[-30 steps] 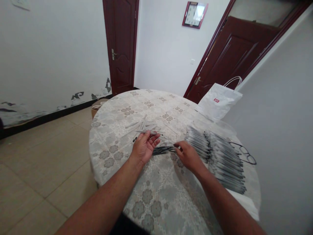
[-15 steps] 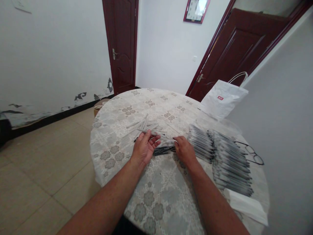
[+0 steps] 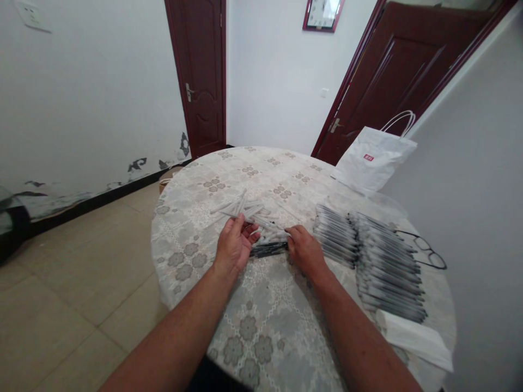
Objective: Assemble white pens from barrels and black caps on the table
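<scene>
- The left hand sits slightly farther left than a second ago, its thumb and forefinger pinching the same slim grey tube, the other fingers loosely curled.
- That tube lies across the fingertips, above the near edge of a loose pile of pale tubes on the counter.
- Black rods lie between the hands, near the right thumb.
- The right hand has shifted from the rods toward the pale tubes; its fingertips are drawn together, but whether they grip anything I cannot tell.
- Beside it, two rows of pens lie unchanged, left of the eyeglasses.
</scene>
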Demonstrator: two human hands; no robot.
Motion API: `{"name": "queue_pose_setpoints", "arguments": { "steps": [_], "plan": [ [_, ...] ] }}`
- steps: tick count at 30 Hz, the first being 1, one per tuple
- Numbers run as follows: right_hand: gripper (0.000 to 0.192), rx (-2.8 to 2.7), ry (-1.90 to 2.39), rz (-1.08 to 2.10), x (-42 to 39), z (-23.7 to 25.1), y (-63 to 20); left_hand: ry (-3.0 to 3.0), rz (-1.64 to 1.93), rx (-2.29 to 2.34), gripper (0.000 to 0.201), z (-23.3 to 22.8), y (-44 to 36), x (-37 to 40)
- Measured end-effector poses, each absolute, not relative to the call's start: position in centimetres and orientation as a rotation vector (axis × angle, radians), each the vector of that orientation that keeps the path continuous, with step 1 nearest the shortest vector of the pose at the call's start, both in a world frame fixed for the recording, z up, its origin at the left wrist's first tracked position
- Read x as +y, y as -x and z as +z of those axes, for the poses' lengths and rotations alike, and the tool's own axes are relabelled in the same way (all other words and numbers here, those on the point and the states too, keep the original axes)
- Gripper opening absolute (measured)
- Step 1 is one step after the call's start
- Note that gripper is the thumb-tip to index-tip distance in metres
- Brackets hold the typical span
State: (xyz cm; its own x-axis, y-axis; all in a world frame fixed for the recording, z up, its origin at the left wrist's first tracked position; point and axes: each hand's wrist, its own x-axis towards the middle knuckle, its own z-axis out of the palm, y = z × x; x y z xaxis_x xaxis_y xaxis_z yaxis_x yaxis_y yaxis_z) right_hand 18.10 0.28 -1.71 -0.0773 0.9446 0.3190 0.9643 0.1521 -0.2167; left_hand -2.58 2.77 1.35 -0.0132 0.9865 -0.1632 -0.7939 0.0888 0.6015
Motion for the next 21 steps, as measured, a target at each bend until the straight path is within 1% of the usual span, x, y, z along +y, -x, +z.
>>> {"name": "queue_pose_setpoints", "arguments": {
  "steps": [8,14,21],
  "plan": [
    [0.033,-2.181,1.567,-0.111,0.7,-1.7,-16.3,-0.362,1.589,0.667,0.033,1.7,3.2,3.2],
    [0.034,-2.286,1.464,-0.130,0.5,-2.0,-13.9,-0.332,1.664,0.660,0.031,1.6,3.8,3.8],
    [0.023,-2.388,1.541,-0.119,1.3,0.1,-11.6,-0.277,1.702,0.664,0.033,1.9,4.5,4.1]
  ]
}}
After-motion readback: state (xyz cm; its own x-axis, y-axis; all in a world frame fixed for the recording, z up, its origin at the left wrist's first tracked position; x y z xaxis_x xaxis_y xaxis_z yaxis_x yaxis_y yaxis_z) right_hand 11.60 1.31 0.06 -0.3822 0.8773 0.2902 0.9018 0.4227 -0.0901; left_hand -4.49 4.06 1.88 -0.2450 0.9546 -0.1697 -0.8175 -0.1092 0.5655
